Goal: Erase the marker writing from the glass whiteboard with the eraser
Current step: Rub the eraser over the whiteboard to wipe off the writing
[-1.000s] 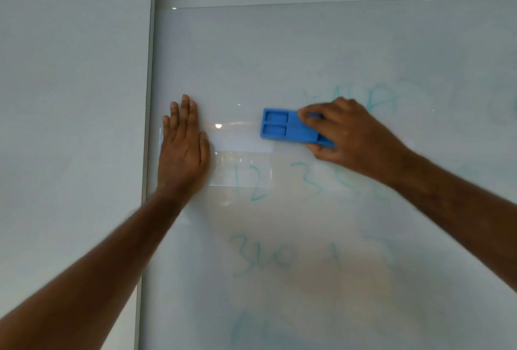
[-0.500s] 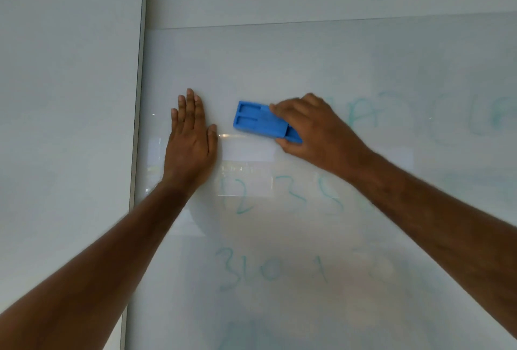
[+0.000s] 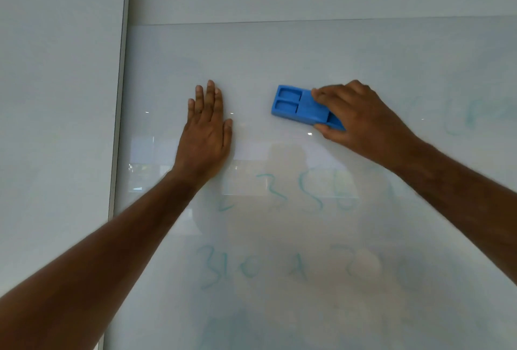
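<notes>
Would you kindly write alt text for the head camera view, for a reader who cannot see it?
A person's right hand presses a blue eraser against a glass whiteboard, while the left hand rests flat on the glass beside it. Faint teal marker writing, mostly numerals, remains below and to the right of the hands.

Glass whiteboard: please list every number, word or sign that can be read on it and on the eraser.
"3 5 6", faint teal marker row on the glass whiteboard, below the hands; the last digit is uncertain.
"310 1", faint teal row lower down.
Marks at the right edge, right of "310 1" and at the bottom: too smeared to read.
Blue eraser: no text visible.
</notes>
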{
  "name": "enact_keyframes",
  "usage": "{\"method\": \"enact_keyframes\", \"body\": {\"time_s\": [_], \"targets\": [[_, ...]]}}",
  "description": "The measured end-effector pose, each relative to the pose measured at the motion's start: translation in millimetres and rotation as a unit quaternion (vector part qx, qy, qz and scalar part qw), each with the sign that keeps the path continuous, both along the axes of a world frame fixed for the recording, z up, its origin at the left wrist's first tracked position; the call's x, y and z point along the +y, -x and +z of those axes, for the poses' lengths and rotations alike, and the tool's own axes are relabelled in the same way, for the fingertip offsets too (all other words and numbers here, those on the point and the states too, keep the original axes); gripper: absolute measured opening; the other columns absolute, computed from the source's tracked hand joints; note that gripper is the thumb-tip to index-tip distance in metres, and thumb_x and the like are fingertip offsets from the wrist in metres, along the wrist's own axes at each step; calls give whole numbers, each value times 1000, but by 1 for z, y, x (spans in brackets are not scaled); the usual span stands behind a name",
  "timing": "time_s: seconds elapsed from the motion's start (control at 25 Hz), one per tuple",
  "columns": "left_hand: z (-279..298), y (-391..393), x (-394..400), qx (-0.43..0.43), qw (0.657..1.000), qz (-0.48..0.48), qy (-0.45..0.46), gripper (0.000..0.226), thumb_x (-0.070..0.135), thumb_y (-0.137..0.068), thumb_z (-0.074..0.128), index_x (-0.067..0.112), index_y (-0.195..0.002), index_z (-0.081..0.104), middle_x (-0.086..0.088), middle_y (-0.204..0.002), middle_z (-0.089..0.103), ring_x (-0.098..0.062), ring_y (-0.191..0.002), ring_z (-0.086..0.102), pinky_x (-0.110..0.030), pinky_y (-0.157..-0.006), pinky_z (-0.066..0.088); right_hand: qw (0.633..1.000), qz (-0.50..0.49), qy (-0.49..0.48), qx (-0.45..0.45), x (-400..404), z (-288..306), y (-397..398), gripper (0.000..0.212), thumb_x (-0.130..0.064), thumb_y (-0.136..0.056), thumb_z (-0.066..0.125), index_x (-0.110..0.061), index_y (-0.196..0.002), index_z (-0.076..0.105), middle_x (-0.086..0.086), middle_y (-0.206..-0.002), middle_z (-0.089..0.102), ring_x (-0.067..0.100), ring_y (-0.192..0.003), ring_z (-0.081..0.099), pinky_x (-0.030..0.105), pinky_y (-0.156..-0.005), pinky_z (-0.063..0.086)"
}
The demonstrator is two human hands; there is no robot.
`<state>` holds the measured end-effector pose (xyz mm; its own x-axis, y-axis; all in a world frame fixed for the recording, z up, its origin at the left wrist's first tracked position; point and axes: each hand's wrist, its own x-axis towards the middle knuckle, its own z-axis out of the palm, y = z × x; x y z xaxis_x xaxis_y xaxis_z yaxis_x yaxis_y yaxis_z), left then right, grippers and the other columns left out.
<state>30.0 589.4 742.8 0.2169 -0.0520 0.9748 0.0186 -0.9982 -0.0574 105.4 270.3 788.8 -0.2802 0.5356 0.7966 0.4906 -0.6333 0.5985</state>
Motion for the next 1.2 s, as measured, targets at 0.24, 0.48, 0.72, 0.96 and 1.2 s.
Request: {"method": "enact_keyframes", "body": {"time_s": [0.24, 0.48, 0.72, 0.96, 1.2], "targets": [[9, -14, -32, 1, 1000, -3, -11, 66, 27, -114, 26, -1, -171, 8, -18, -182, 0, -36, -169, -4, -46, -138, -3, 999, -8, -18, 35, 18, 5, 8, 60, -31, -99, 65, -2, -148, 49, 15, -145, 56, 40, -115, 54, 52, -100, 44], [7, -14, -35, -1, 1000, -3, -8, 68, 30, -112, 22, 1, -172, 7, -15, -182, 0, -34, -169, -6, -46, -138, -4, 999, -13, 35, -32, -24, -44, -12, 54, -29, -92, 73, -1, -137, 60, 15, -134, 64, 38, -98, 64, 49, -84, 54], [8, -17, -44, -16, 1000, -4, -14, 64, 27, -114, 27, 4, -173, 12, -11, -183, 5, -36, -169, -4, -47, -139, -1, 999, -9, -46, 10, -53, -1, -27, 56, -35, -98, 68, -8, -144, 54, 11, -140, 60, 37, -108, 57, 51, -95, 48], [17, -29, -72, -26, 1000, -9, -13, 63, 26, -116, 31, 9, -174, 13, -8, -183, 7, -36, -169, -3, -49, -138, -2, 994, 42, -86, 45, -14, 11, -15, 58, -36, -95, 70, -6, -143, 57, 10, -140, 61, 39, -111, 57, 50, -97, 47], [12, -34, -83, -26, 999, -9, -15, 65, 34, -114, 27, 15, -174, 13, -5, -183, 6, -34, -169, -5, -49, -138, -4, 999, 23, -24, 11, -51, -40, -29, 58, -37, -96, 70, -8, -144, 56, 7, -139, 61, 32, -110, 58, 47, -93, 49]]}}
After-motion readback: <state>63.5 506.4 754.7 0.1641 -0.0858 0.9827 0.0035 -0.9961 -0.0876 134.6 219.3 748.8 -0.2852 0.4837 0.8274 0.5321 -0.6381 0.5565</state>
